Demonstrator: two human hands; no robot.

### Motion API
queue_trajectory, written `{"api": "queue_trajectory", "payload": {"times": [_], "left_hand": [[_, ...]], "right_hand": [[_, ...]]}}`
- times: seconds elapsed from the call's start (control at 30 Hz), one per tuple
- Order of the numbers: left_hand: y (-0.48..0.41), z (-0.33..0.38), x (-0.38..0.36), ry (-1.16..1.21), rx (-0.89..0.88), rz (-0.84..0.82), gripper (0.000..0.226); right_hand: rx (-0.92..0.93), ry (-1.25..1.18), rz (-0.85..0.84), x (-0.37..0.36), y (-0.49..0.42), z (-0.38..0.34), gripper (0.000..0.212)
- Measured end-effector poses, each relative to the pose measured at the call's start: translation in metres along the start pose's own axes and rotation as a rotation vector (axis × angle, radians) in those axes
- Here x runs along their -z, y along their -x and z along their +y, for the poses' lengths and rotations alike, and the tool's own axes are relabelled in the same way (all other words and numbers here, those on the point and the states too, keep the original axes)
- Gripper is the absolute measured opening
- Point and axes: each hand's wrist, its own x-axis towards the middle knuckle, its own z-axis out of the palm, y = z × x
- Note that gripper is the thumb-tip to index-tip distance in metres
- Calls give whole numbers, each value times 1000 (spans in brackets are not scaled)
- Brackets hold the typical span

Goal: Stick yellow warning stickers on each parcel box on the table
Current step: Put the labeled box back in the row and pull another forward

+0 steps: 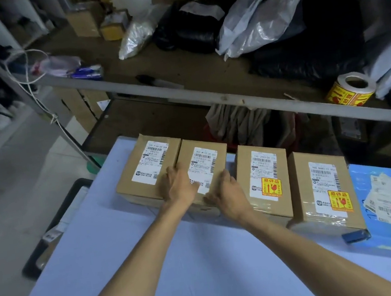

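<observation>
Resting left hand (180, 186) and right hand (227, 194) flat, gripping nothing, on a stickerless parcel box (203, 156). Likely next: peeling one from the sticker roll (350, 91) up-right of that box.

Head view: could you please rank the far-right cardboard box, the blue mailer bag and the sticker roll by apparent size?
1. Far-right brown cardboard parcel box and flat blue plastic mailer bag: look alike, not ranked.
2. Roll of yellow warning stickers: smallest, though farther away.
</observation>
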Motion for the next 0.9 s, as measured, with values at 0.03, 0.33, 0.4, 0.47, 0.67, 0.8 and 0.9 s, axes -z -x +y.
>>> {"api": "queue_trajectory", "payload": {"times": [0.03,0.33,0.4,0.47,0.67,0.8,0.9], "left_hand": [[-1,0,0,-20,7,8,62],[-13,0,6,14,122,-56,73],[-11,-4,10,70,157,-80,69],[-6,-9,11,190,183,-80,70],[46,-22,14,409,118,-80,63],[97,-46,12,550,137,16,62],[143,-62,7,739,114,62,56]], "right_hand": [[-65,-47,1,-4,-3,-2,77],[-219,-109,36,-4,-8,-6,45],[-177,-135,80,1,1,-5,48],[-142,-160,121,5,14,-3,53],[-127,-320,110,7,52,8,47],[-48,-301,178,-2,84,12,51],[39,-301,156,-10,114,23,67]]}}
